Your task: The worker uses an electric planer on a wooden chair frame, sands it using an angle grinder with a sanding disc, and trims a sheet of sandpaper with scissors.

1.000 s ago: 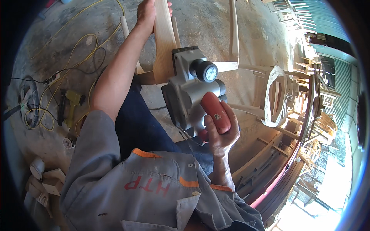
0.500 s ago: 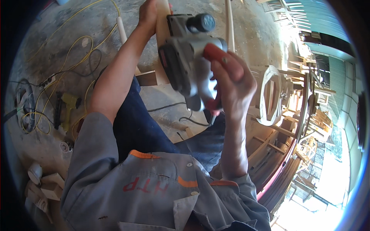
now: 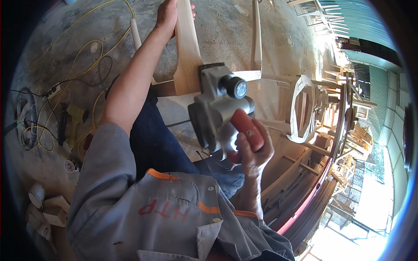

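My right hand (image 3: 257,153) is closed round the red handle of an electric planer (image 3: 215,108), a grey tool with a black round knob at its front. The planer's front end is beside the near end of a pale wooden chair leg (image 3: 187,48); whether they touch I cannot tell. Farther off, my left hand (image 3: 167,17) grips that leg near its far end, with fingertips showing on its right side. The leg belongs to a wooden frame with a crosspiece (image 3: 246,75) and a second upright (image 3: 256,37), standing in front of my legs.
Yellow and black cables (image 3: 82,76) run over the concrete floor at left. A yellow nail gun (image 3: 75,119) lies there, with wood offcuts (image 3: 56,211) nearer me. Unfinished chair frames (image 3: 302,108) and stacked timber (image 3: 300,209) stand to the right.
My right hand has drawn the planer back toward me, baring the broad near part of the leg. My left hand has stayed on the wood.
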{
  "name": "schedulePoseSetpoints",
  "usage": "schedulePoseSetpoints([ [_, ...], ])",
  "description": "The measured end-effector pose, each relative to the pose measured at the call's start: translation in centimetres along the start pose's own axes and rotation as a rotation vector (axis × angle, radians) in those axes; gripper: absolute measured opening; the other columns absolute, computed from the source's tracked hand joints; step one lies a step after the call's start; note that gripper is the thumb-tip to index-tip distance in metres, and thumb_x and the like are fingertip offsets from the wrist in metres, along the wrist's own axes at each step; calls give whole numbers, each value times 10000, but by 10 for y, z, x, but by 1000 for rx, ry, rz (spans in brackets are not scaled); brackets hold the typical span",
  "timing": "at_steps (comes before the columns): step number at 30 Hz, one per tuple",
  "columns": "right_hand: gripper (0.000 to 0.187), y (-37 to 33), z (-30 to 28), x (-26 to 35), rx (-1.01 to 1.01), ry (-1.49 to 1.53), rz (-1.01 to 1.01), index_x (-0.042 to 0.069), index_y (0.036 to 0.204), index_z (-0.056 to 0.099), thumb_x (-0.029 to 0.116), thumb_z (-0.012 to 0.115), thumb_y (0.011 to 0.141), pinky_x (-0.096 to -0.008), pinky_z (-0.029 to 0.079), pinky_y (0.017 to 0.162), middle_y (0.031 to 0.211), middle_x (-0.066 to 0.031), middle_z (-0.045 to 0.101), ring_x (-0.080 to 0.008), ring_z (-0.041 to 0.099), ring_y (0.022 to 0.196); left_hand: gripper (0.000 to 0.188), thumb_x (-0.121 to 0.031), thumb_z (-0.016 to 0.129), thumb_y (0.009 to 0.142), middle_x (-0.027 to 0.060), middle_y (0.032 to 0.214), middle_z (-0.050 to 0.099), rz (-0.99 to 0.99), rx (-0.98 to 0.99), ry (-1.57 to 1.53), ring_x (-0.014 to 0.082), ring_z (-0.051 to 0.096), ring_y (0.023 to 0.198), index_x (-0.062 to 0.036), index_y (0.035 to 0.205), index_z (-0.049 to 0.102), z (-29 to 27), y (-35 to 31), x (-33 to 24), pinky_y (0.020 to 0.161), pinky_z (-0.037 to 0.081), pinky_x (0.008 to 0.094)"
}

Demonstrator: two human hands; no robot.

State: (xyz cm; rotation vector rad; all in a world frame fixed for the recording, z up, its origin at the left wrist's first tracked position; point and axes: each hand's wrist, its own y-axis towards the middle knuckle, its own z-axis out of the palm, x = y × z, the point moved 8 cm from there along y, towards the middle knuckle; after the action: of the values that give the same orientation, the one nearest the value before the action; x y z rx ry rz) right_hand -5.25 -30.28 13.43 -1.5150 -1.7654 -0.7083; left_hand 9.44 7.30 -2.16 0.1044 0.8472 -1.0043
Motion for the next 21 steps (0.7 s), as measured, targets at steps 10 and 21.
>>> schedulePoseSetpoints([
  [10,433,22,30,30,-64,-21,-155,-5,1177,600,57,747,774,-258,534,616,910,-126,676,-129,629,668,583,-562,471,928,134,779,642,11,-7,11,236,618,582,-62,1217,544,-3,-5,-10,519,530,366],
  [21,475,104,47,83,-32,10,-202,-29,1143,617,210,785,768,-298,532,719,881,-124,689,-176,662,798,530,-567,443,941,88,662,588,62,99,-66,241,585,545,-74,824,600,-1,13,2,506,491,359],
])
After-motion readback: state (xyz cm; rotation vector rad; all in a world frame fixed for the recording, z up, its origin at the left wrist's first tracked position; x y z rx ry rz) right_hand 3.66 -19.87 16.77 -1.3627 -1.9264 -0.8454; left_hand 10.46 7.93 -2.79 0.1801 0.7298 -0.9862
